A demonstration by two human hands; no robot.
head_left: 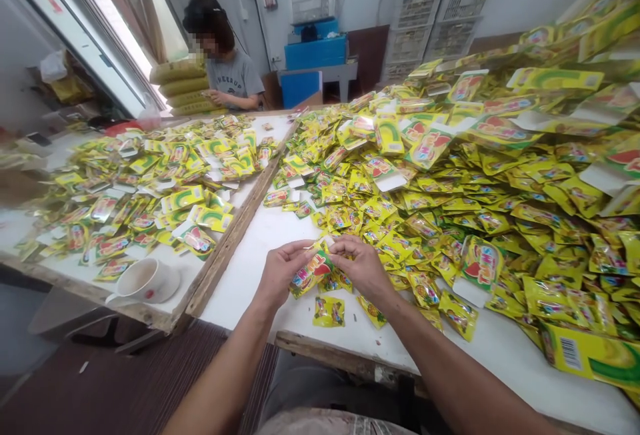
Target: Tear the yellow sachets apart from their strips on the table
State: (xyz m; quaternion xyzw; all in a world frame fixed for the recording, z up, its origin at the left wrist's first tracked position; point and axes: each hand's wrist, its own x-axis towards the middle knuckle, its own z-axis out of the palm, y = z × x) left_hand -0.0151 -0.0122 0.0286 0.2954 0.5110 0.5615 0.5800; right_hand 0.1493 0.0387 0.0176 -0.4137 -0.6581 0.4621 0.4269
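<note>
Patterned cloth [330, 422] on the person's body is nearest, low in the middle. Two bare arms reach out over a white table [240, 292]. At the near right, a big yellow box [590, 358] with a barcode lies with its long side going left to right.

Near the middle, one little yellow packet [329, 312] lies flat by the table's near edge. Just past it, the left hand [286, 268] pinches the left side of a small TWINS box [311, 275]. The right hand [361, 263] pinches the other end, by its white flap. The box is up between both hands, and its long way slants from near left to far right. That flap end points far and right.

Left of the hands, a white cup [149, 280] stands on the other table, past a wooden strip [240, 228]. Behind the cup is a messy pile of boxes [165, 182]. On the right, a great heap of packets [480, 208] has boxes lying on it.

Far back, a person in a grey shirt [235, 78] sits near stacked sacks [180, 85]. Blue boxes [316, 54] and tall crates [420, 8] are by the wall.
</note>
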